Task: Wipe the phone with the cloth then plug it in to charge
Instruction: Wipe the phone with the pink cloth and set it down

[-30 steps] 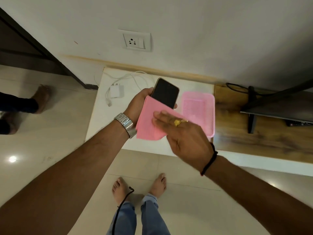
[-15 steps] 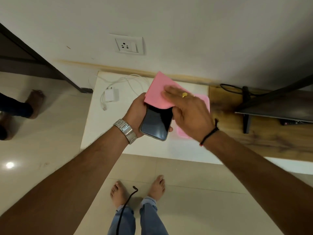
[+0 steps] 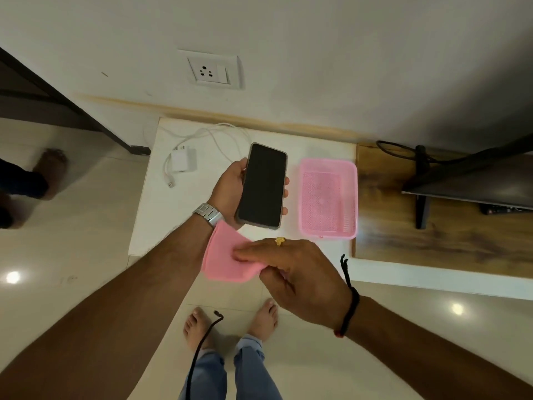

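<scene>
Head view, left hand (image 3: 227, 189) holding phone (image 3: 263, 186), cloth (image 3: 227, 259) below

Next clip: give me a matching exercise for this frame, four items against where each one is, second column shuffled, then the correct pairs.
Items
1. black-screened smartphone
2. pink wiping cloth
3. white charger adapter with cable
4. pink perforated plastic basket

Places
A. lying on the white table, left side, unplugged
B. held in the left hand
C. standing on the white table, right side
D. pinched in the right hand

Pairs: 1-B, 2-D, 3-A, 4-C
</scene>
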